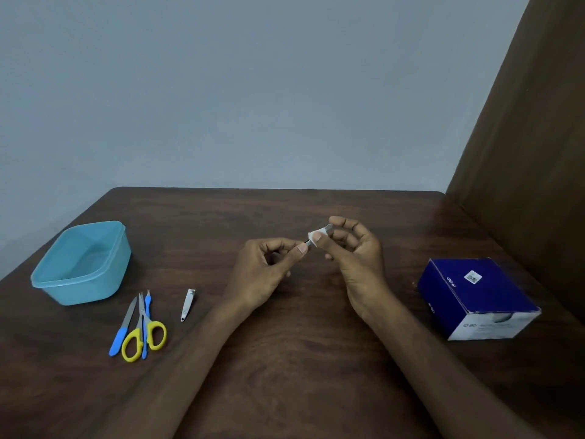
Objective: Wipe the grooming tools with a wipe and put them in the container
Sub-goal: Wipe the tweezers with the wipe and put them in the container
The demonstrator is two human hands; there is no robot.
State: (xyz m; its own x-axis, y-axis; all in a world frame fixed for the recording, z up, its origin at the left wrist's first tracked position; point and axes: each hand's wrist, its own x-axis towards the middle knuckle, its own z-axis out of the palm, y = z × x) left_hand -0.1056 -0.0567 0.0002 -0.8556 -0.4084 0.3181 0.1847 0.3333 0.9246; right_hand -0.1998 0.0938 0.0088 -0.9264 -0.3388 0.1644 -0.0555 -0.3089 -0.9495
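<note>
a light blue plastic container (83, 263) sits at the left of the dark wooden tabletop (285, 359). just below it in the frame lie a blue-handled nail file (122, 327), yellow-handled scissors (144, 334) and a thin blue-handled cuticle tool (146, 324), touching side by side. a small metal nail clipper (188, 304) lies just right of them. a dark blue cardboard box (478, 297) sits at the far right. both hands hang mid-frame, between clipper and box.

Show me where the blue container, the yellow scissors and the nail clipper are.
blue container (47, 282): head view, on its near front rim.
yellow scissors (131, 345): head view, on the left yellow handle loop.
nail clipper (188, 305): head view, on the middle of its metal lever.
</note>
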